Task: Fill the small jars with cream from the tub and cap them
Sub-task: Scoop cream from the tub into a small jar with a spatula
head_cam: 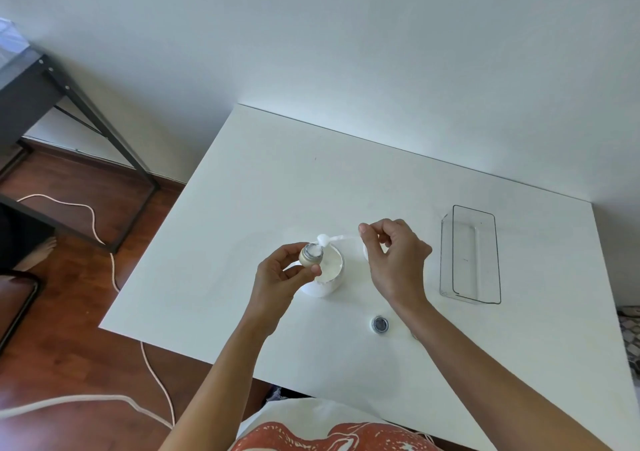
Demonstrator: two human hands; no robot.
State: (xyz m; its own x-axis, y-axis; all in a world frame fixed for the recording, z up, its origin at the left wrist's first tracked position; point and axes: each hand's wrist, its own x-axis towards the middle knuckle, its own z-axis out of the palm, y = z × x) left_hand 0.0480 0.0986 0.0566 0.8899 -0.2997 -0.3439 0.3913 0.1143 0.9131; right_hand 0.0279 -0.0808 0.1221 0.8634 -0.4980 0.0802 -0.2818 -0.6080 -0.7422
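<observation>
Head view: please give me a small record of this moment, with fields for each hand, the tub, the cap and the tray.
left hand: holds the small jar, open mouth tilted, above the tub
right hand: pinches the spatula, with a blob of cream at its tip, just above the jar
tub: open, white, on the table
cap: lies on the table, near the right wrist
clear tray: right of the hands, nothing visible inside

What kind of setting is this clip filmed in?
Probably a room at home rather than a lab or workshop: a plain white table against a bare wall, a wooden floor with a loose cable, and a bare foot beside a black desk frame.
</observation>
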